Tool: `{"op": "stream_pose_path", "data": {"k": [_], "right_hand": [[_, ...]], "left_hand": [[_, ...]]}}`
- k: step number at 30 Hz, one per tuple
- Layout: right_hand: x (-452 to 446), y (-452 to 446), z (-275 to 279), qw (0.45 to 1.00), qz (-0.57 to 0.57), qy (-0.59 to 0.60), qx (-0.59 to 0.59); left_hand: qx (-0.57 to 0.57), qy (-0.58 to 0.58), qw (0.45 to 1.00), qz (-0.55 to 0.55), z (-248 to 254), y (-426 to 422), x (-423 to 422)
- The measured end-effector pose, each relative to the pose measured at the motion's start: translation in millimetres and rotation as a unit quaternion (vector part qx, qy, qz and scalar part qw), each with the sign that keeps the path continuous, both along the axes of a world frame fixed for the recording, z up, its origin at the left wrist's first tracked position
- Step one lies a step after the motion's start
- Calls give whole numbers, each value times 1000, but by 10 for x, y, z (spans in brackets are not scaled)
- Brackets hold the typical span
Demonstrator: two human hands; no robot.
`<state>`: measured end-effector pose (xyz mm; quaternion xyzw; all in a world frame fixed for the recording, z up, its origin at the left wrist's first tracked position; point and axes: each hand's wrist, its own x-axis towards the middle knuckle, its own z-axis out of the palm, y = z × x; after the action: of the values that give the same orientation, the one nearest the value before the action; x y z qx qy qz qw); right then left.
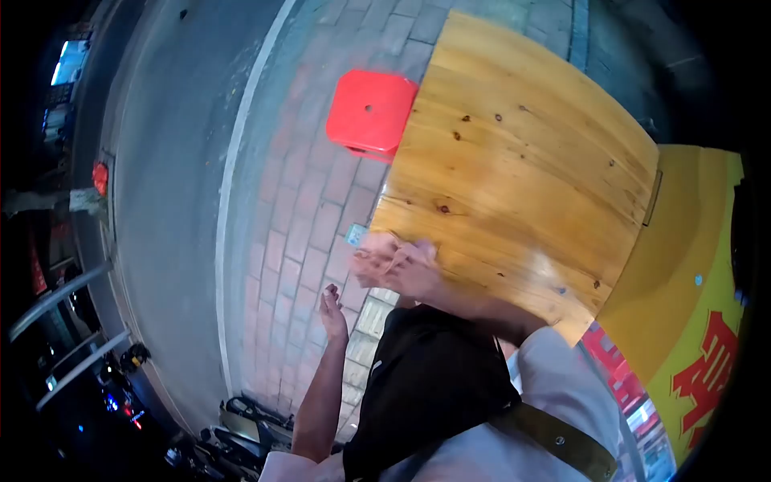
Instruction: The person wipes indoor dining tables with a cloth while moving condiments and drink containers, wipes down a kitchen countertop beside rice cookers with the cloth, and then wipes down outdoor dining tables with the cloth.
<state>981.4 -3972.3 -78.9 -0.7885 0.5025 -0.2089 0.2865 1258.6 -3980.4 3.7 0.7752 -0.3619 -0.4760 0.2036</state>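
Under my right hand [411, 278] is a crumpled pinkish cloth [393, 251], pressed on the near left corner of a wooden table [522, 177]. The hand is closed round the cloth and somewhat smeared by motion. My left hand [332, 313] is held in the air left of the table, over the brick pavement. Its fingers are curled together, with a small dark spot at the tips; what they hold, if anything, is too small to name. A small light-blue item [355, 234] shows beside the cloth at the table's edge.
A red plastic stool [371, 111] stands against the table's left side. Brick pavement [293, 217] runs along to a road [173, 185] with a white line. A yellow panel with red characters [683, 305] borders the table's right. Parked vehicles [245, 426] are at lower left.
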Motion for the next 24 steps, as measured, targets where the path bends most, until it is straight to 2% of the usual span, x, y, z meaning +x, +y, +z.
{"op": "stream_pose_path", "data": {"k": [2, 5, 6, 7, 8, 9, 10, 12, 13, 14, 15, 16, 17, 18, 19, 20, 21, 22, 24], "right_hand": [[-970, -473, -97, 993, -60, 89, -49], [-2540, -1320, -215, 947, -184, 234, -123], [-2953, -1506, -323, 934, -237, 232, -131], [-3284, -1617, -555, 934, -294, 155, -130], [-3351, -1654, -245, 884, -303, 316, -163], [-3404, -1700, 114, 807, -308, 466, -192], [-3085, -1445, 69, 830, -342, 418, -137], [-1990, -533, -87, 893, -375, 247, -16], [-1440, 7, -167, 919, -373, 106, 68], [-980, 548, -268, 906, -375, -97, 170], [-660, 994, -347, 817, -388, -328, 273], [-447, 1296, -404, 721, -392, -462, 338], [-430, 1441, -447, 694, -360, -518, 348], [-616, 1338, -374, 781, -326, -431, 314], [-948, 1083, -305, 893, -299, -245, 232], [-1341, 739, -189, 946, -288, -32, 143], [-1794, 338, -82, 942, -304, 103, 94], [-2252, -83, 0, 922, -330, 188, 72], [-3058, -769, 44, 880, -380, 273, 85]], "left_hand": [[-32, -36, 994, -99, -83, -126, -66], [-79, -102, 969, -209, -129, -299, -392], [-105, -121, 957, -243, -221, -380, -510], [-132, -140, 942, -275, -310, -483, -641], [-151, -154, 927, -308, -376, -610, -803], [-166, -170, 909, -342, -400, -714, -926], [-167, -169, 904, -356, -438, -790, -1063], [-197, -171, 894, -365, -528, -1160, -1492], [-206, -174, 892, -363, -551, -1304, -1673], [-211, -178, 889, -365, -565, -1403, -1804], [-215, -181, 885, -371, -578, -1501, -1919], [-228, -174, 879, -380, -668, -1625, -2034], [-217, -145, 894, -364, -686, -1720, -2187], [-204, -119, 907, -348, -684, -1789, -2337], [-188, -95, 919, -333, -704, -1827, -2438], [-191, -138, 914, -331, -796, -1848, -2476], [-188, -174, 907, -335, -755, -1854, -2553], [-179, -213, 899, -339, -629, -1826, -2590], [-154, -266, 885, -350, -645, -1763, -2580]]}}
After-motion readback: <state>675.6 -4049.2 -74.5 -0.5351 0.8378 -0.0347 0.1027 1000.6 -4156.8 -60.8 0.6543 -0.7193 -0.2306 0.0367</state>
